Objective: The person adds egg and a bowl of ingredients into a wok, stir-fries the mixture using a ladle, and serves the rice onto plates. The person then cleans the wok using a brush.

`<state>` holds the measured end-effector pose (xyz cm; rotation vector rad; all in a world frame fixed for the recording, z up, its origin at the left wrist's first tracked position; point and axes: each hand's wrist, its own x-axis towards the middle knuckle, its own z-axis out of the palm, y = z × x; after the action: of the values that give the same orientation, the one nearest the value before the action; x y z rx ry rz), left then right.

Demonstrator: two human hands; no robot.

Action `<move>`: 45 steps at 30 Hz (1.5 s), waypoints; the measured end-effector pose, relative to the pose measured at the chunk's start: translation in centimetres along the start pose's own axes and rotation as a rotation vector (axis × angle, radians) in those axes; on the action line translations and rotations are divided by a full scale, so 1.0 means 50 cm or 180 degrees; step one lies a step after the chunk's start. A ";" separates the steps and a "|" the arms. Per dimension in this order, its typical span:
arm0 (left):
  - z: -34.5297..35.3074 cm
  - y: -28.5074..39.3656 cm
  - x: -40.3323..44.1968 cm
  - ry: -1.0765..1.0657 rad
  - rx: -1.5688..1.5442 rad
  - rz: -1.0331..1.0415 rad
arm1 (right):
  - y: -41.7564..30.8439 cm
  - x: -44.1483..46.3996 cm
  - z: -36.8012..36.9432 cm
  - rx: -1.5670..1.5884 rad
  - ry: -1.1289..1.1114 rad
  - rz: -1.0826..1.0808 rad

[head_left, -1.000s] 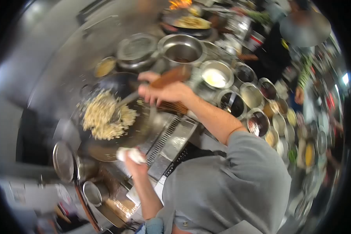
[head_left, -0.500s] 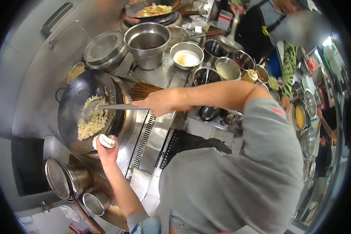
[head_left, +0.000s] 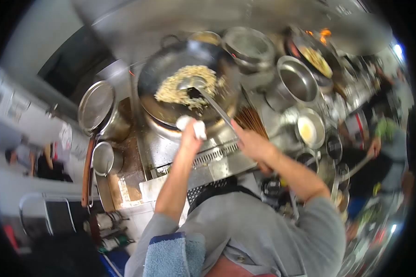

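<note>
A large dark wok (head_left: 149, 74) sits on the burner in front of me, with pale fried rice (head_left: 173, 87) spread across its middle. My right hand (head_left: 255, 145) is closed around the handle of a long metal ladle (head_left: 221, 112). The ladle's bowl rests within the rice. At the wok's near rim, my left hand (head_left: 191, 141) is closed on a folded white cloth (head_left: 198, 128). The cloth seems to be against the rim, though the exact contact is hidden. A bamboo brush (head_left: 253, 122) lies right of the wok, beyond my right hand.
Left of the wok stand a lidded pot (head_left: 97, 106) and a small saucepan (head_left: 104, 158). A deep steel pot (head_left: 298, 79) and a bowl of white content (head_left: 308, 129) are to the right. Flames show behind another wok (head_left: 316, 60). A co-worker's hand (head_left: 375, 147) holds another ladle.
My view has swung round to the left, so the wok appears upright ahead of me. The ladle bowl has shifted within the rice. Both hands keep their holds.
</note>
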<state>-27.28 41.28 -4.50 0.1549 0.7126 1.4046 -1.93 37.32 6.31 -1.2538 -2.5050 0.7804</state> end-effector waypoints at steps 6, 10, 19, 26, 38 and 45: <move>0.093 0.008 -0.184 0.0687 0.0231 -0.0228 | -0.077 -0.114 -0.285 0.1071 -0.1713 0.0852; 0.025 -0.024 -0.033 0.0424 0.0008 0.0005 | -0.012 -0.020 -0.112 0.0390 -0.0515 0.0252; 0.102 0.036 -0.137 0.0935 0.0016 -0.0159 | -0.123 -0.159 -0.191 0.1543 -0.0837 0.1001; 0.001 0.030 -0.059 0.0111 -0.0347 -0.0462 | -0.127 -0.122 -0.171 0.1210 -0.0870 0.0865; 0.073 0.080 -0.257 -0.0049 -0.0733 -0.1198 | -0.249 -0.202 -0.093 0.2953 0.0818 0.1183; 0.037 0.007 -0.272 0.0169 0.1208 0.0771 | -0.217 -0.109 -0.011 0.2991 0.1159 0.1368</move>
<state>-26.58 29.23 2.05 0.5170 1.0274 1.4938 -5.67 27.87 12.95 -1.3617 -1.2837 1.4254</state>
